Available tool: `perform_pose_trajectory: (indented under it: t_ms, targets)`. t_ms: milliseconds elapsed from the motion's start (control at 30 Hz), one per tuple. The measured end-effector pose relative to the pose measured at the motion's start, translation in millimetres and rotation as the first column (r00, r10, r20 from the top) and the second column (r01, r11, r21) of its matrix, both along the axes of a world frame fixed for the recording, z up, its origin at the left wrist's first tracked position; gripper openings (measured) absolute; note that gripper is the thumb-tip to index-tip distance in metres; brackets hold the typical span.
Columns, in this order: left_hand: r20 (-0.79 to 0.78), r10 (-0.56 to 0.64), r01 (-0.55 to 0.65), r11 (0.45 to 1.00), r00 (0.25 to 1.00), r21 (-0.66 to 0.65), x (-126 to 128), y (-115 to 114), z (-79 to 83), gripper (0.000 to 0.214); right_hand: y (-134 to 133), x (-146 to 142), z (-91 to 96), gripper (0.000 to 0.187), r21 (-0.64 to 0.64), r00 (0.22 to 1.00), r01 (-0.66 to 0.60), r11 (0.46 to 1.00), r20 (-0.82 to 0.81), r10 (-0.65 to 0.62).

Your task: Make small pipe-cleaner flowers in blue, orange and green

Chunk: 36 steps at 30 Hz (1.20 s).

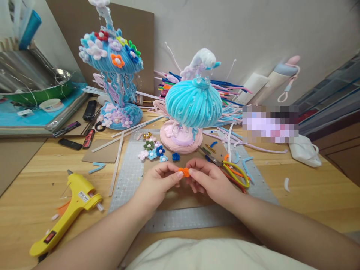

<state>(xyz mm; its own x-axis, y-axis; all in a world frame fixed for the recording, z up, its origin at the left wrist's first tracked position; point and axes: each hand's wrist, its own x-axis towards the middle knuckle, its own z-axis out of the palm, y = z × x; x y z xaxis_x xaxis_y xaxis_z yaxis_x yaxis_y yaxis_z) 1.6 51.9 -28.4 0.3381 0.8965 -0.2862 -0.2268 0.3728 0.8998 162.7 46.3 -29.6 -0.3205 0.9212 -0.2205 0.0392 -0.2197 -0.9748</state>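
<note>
Between my two hands is a small orange pipe-cleaner flower, pinched from both sides. My left hand grips its left edge with thumb and forefinger. On the other edge, the thumb and forefinger of my right hand are closed. Just beyond lie several small fuzzy flowers in blue, pink and green, with a dark blue flower a little apart. Yellow-handled scissors rest beside my right hand. Behind stands a turquoise fuzzy jellyfish-shaped lamp on a round pink base.
A yellow glue gun lies at left on the wooden table. A taller flower-covered blue jellyfish piece stands at back left. Cardboard covers part of the grey cutting mat. Pipe cleaners are heaped by the wall. A white device sits at right.
</note>
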Motion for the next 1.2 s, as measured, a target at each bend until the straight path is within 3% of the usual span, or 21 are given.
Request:
perform_pose_trajectory:
  t_ms: [133, 367, 500, 700, 1000, 1200]
  targets:
    - [0.112, -0.008, 0.02, 0.995, 0.994, -0.102, -1, 1, -0.5, 0.016, -3, 0, 0.3, 0.01, 0.117, 0.998, -0.025, 0.993, 0.054, 0.019]
    - [0.11, -0.056, 0.074, 0.984, 0.992, -0.162, -2, 0, 3.5, 0.018, -1, 1, 0.9, 0.012, 0.029, 0.998, -0.06, 0.998, -0.004, 0.06]
    - [0.06, -0.076, 0.082, 0.991, 0.995, -0.105, -1, -1, 3.0, 0.017, -3, 0, -0.2, 0.012, 0.083, 0.997, -0.059, 0.995, 0.056, 0.055]
    - [-0.25, -0.052, 0.077, 0.993, 0.967, 0.09, 2, -2, -0.3, 0.01, -6, -3, -1.0, 0.008, 0.15, 0.986, -0.054, 0.987, 0.167, 0.028]
    - [-0.446, -0.065, 0.175, 0.962, 0.893, 0.21, 1, -6, -4.9, 0.008, -9, -8, -1.6, 0.005, 0.056, 0.994, 0.015, 0.998, 0.11, -0.021]
    - [-0.451, -0.054, 0.185, 0.95, 0.891, 0.252, 0, -6, -2.8, 0.008, -8, -9, 5.2, 0.01, -0.074, 0.999, 0.043, 0.996, 0.008, -0.042]
